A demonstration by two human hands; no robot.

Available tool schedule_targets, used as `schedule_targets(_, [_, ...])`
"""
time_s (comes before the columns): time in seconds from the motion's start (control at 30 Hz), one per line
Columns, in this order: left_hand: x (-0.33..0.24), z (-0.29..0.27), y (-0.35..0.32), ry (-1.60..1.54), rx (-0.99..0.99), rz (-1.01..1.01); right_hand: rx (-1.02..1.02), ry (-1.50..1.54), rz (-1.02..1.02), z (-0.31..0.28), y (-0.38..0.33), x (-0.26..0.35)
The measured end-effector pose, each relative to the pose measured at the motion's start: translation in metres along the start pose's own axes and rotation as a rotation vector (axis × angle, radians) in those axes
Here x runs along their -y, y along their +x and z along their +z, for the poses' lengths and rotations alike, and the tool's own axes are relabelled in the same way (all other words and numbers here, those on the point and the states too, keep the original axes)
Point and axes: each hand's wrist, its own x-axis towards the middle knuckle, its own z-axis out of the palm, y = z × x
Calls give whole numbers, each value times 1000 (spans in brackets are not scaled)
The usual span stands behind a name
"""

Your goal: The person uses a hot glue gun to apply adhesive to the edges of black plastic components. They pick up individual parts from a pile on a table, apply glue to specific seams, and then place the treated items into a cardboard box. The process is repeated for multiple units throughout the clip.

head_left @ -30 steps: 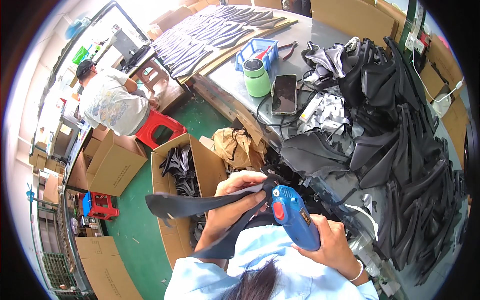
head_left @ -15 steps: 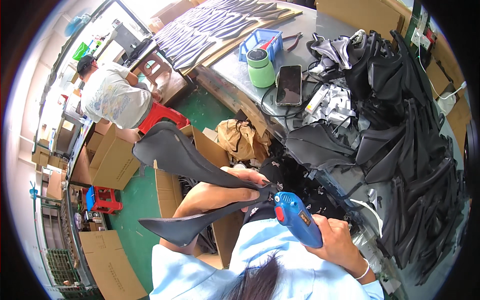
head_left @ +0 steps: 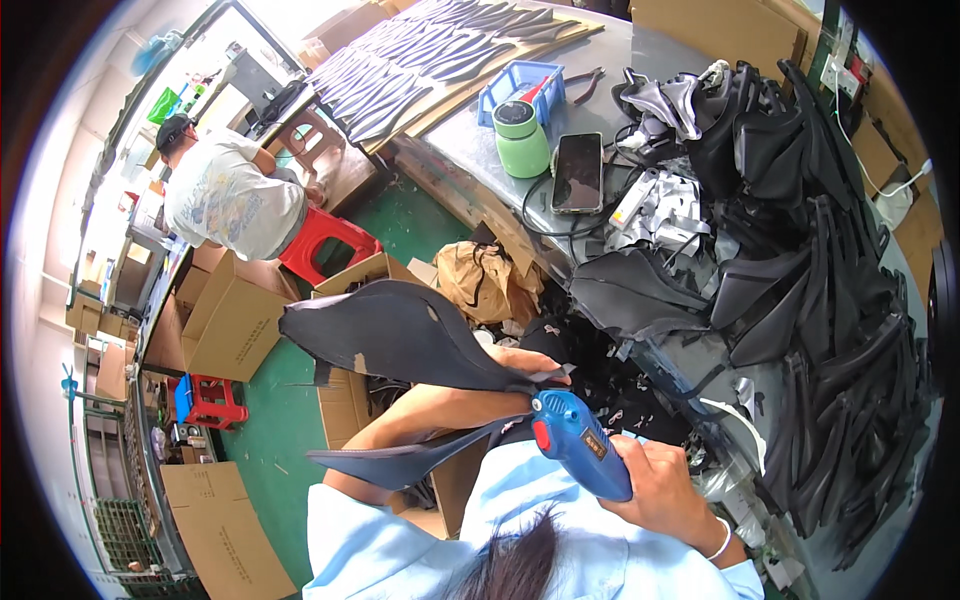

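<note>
My left hand (head_left: 525, 368) grips a dark, curved saddle-shaped cover (head_left: 385, 335) by its narrow end, its broad part stretching out to the left. A second dark flap (head_left: 400, 462) of it hangs below my left forearm. My right hand (head_left: 665, 490) is closed around a blue hand tool (head_left: 580, 442) with a red button, its tip touching the cover right next to my left fingers. All of this is held above my lap, off the table.
A grey table (head_left: 600, 60) at right carries a heap of black covers (head_left: 840, 330), a phone (head_left: 577, 172), a green cup (head_left: 520, 138) and a blue tray (head_left: 520, 85). Open cardboard boxes (head_left: 235, 315) stand on the green floor. Another person (head_left: 225, 195) sits at left by a red stool (head_left: 325, 240).
I have turned the cover so its broad part rises up and to the left. The blue tool stays at its narrow end, and the view has shifted slightly.
</note>
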Motion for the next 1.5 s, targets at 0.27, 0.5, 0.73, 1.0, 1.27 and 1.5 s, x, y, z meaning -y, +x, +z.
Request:
schedule_targets(0.27, [-12, -4, 2, 177, 12, 67, -87, 55, 18, 13, 8, 9])
schedule_targets(0.5, [-20, 2, -7, -569, -780, 736, -64, -8, 38, 5, 14, 5])
schedule_targets(0.73, [-22, 31, 0, -712, -946, 695, -97, 23, 32, 4, 19, 9])
schedule_targets(1.0, [-1, 45, 3, -662, -937, 831, -48, 97, 66, 1, 23, 16])
schedule_targets(1.27, [-3, 61, 5, -627, -1036, 705, -73, 105, 72, 2, 29, 20])
schedule_targets(1.5, [-16, 62, -3, -778, -955, 512, -174, -35, -19, 4, 33, 19])
